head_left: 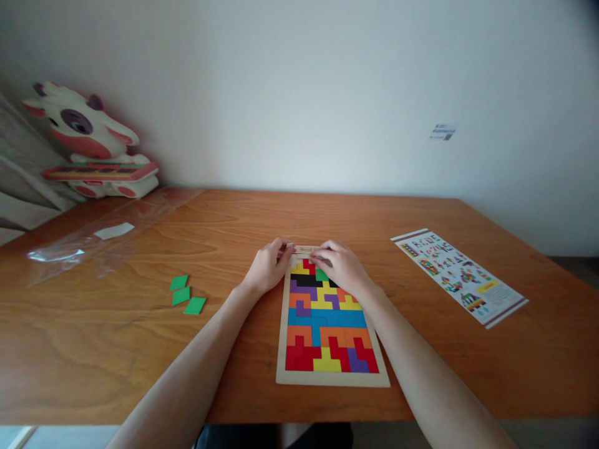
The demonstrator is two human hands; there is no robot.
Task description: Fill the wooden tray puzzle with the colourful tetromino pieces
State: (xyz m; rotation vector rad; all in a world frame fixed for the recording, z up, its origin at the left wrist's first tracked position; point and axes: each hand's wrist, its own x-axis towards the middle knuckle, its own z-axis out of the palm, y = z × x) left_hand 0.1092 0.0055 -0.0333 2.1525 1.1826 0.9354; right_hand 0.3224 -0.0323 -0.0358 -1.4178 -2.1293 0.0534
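Observation:
A wooden tray (281, 349) filled with coloured block pieces lies on the table in front of me. My left hand (271, 265) is at its far left corner, fingers curled together by the rim; whatever they pinch is too small to make out. At the far right part of the tray is my right hand (340, 265), its fingers bent together over the top rows and partly hiding the pieces there. What those fingertips hold, if anything, is hidden. Blue pieces (346, 318) run across the middle, and red and yellow ones (327, 360) fill the near end.
Several green diamond pieces (181, 295) lie on the table (243, 218) to the left. A printed pattern sheet (461, 274) is at the right. Clear plastic wrap (84, 249) and a cow-shaped toy keyboard (100, 149) stand farther back on the left, near the wall.

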